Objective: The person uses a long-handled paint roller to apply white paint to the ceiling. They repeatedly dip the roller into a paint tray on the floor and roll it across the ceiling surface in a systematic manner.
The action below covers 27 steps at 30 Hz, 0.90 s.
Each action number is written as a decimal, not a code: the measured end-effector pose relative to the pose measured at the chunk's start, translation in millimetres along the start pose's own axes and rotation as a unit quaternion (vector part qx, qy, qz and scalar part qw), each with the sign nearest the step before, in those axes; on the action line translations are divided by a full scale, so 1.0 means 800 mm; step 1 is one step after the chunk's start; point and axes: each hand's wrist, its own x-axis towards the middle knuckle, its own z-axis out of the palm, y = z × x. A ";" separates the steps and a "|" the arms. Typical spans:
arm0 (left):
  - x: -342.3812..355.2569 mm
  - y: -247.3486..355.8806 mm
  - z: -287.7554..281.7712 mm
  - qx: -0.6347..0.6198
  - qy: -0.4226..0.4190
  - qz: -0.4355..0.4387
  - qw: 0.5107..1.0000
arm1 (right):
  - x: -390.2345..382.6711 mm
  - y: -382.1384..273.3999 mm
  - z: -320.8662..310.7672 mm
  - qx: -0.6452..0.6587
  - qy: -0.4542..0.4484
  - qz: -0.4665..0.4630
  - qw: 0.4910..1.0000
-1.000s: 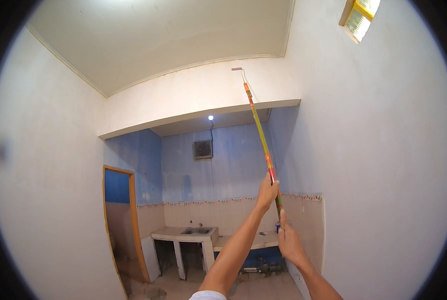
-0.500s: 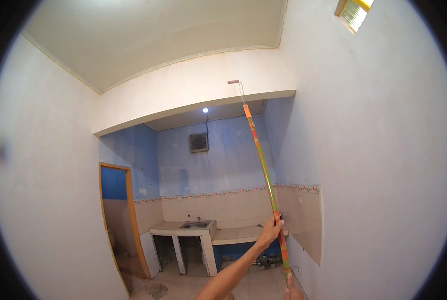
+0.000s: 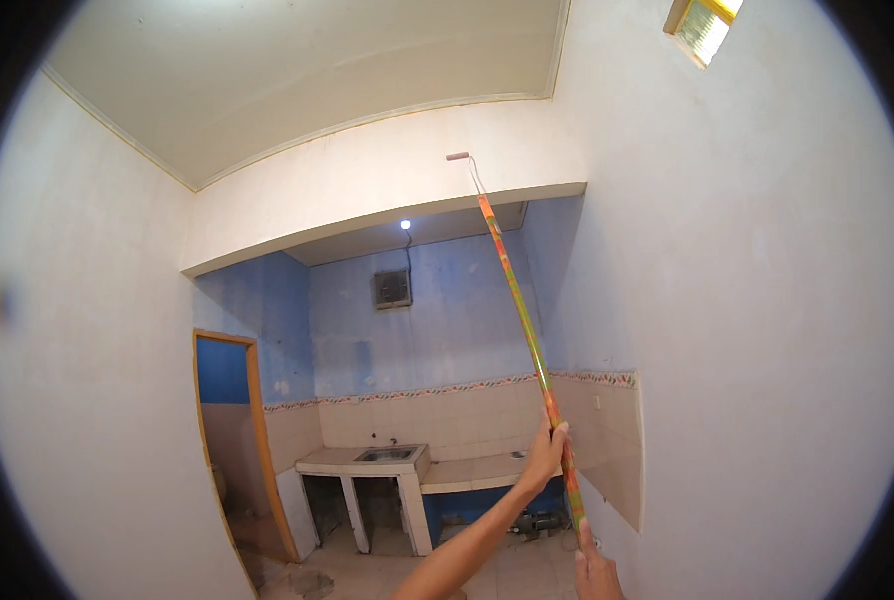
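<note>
The roller pole (image 3: pixel 529 330) runs from the lower right to the upper centre of the frame, its roller head (image 3: pixel 457 156) in front of the white beam (image 3: pixel 317 205); contact cannot be determined. The left hand (image 3: pixel 542 460) grips the pole with fingers closed around it; the right hand (image 3: pixel 597 575) grips below, fingers likewise closed. At lower centre, the tiled bench (image 3: pixel 342 461) houses a sink basin (image 3: pixel 387 455), contents indiscernible, above open compartments (image 3: pixel 381 510) with dark interiors.

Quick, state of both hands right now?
Left hand: closed around the orange-and-green roller pole.
Right hand: closed on the same pole, lower down.
</note>
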 end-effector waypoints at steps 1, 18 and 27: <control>0.007 -0.008 -0.002 0.007 0.012 0.032 0.999 | 0.017 -0.008 0.002 -0.012 -0.009 -0.010 1.000; 0.048 -0.070 -0.064 0.197 0.127 0.147 0.961 | 0.231 0.000 0.103 0.030 0.027 -0.184 0.982; 0.081 -0.041 -0.076 0.244 0.123 0.182 0.945 | 0.232 -0.035 0.088 -0.007 0.058 -0.205 0.977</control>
